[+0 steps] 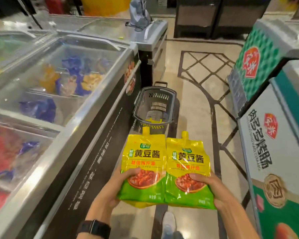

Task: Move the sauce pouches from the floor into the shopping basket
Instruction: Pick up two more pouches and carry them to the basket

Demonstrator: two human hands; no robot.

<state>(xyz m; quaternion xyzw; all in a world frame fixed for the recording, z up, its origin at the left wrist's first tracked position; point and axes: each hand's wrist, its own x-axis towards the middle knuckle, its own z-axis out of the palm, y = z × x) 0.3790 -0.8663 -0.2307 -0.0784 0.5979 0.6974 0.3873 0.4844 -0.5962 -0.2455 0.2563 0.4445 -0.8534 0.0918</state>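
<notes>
Head view, supermarket aisle. Far left: chest freezer [59, 94] with glass lids, running along the aisle. Left hand [114, 190] holds the left sauce pouch [143, 163] by its lower left corner, thumb across the front, fingers [129, 172] clamped on the pouch; a dark watch [93, 227] sits on that wrist. Right hand [212, 188] holds the right sauce pouch [188, 171] by its lower right corner, its fingers likewise clamped on it. Both pouches are off the floor [193, 107], held side by side, inner edges touching, long axes pointing away from the person, spouts forward. Shopping basket [154, 104] stands on the floor straight ahead, beyond the spouts, close against the freezer's front panel; its near rim is partly hidden behind the left pouch's spout. Basket interior appears empty, as far as visible. Judgement: basket lies slightly left of the pair's midline, so the left pouch is nearer its opening; the coming move is a forward, downward carry along the pouches' own long axis. Far right: printed display freezer [273, 152], well apart from the hands.
</notes>
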